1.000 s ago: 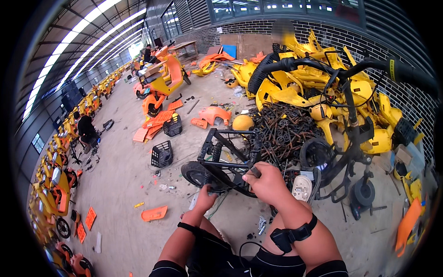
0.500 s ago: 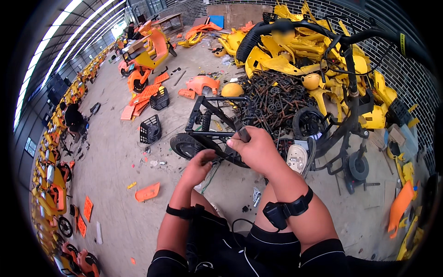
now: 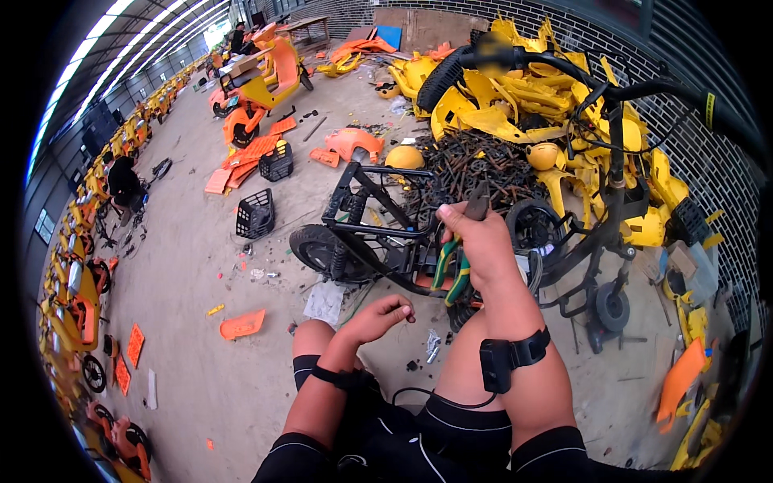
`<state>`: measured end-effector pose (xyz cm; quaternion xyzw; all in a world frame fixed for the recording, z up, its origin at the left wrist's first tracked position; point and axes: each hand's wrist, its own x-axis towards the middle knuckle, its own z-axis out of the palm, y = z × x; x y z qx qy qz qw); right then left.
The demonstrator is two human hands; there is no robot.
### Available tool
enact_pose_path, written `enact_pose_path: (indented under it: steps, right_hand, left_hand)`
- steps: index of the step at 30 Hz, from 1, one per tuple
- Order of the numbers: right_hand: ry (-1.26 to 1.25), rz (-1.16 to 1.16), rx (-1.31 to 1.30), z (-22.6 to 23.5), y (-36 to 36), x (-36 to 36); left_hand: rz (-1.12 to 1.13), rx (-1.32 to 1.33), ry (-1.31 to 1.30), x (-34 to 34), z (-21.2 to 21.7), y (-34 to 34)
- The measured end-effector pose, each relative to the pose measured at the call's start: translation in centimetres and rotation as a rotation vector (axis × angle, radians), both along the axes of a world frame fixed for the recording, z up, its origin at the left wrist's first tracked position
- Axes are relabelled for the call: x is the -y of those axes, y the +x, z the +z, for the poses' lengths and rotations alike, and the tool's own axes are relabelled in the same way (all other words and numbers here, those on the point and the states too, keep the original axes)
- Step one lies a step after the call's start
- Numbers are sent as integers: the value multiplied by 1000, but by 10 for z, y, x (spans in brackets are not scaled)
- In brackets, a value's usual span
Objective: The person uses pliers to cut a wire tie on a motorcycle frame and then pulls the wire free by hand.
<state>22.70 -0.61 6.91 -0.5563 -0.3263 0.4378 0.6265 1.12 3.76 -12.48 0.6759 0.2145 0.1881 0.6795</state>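
My right hand [image 3: 481, 239] grips pliers [image 3: 445, 264] with green and yellow handles. Their dark jaws point up past my thumb, and the handles hang below my fist. Closer to me, my left hand [image 3: 375, 319] hovers above my knee, its fingers loosely curled and nothing visible in them. Before both hands lies a black scooter frame [image 3: 378, 232] with its rear wheel [image 3: 324, 253] at the left. The pliers are over the frame's middle; whether they touch it, I cannot tell. Its handlebar [image 3: 555, 61] curves across the upper right.
Behind the frame rise a heap of rusty metal parts [image 3: 475, 165] and yellow body panels [image 3: 483, 113]. A black basket [image 3: 255, 214] and an orange panel piece [image 3: 242, 324] lie to the left. Farther left, a person [image 3: 124, 187] works beside a row of scooters [image 3: 80, 298].
My right hand has moved up and right with the pliers, and their handles now show. My left hand has drawn back from the frame toward my knee, its fingers more curled.
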Motion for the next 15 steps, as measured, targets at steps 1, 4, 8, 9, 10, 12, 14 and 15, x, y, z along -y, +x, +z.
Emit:
enact_pose_path:
  steps: [1,4,8,9,10,12,14,15]
  right_hand:
    - [28,-26,-12,-10,4,-4]
    - [57,-171,-95,-14,14,-9]
    - [-2,-182,-513,-22,45,-15]
    - [-32,-138,-563,-23,53,-15]
    - [-25,-154,-577,-24,58,-17]
    - [-24,-39,-675,-10,68,-15]
    - [71,-127,-775,4,73,-10]
    - [47,-59,-788,5,70,-6]
  left_hand:
    - [31,48,-46,0,3,-3]
    - [184,141,-116,-5,13,-8]
    - [505,247,-197,-21,21,-13]
    - [580,268,-221,-25,23,-16]
    - [655,291,-246,-30,25,-18]
    - [702,332,-270,-30,44,-24]
    - [708,383,-270,-33,57,-29]
    - [735,411,-285,-33,67,-24]
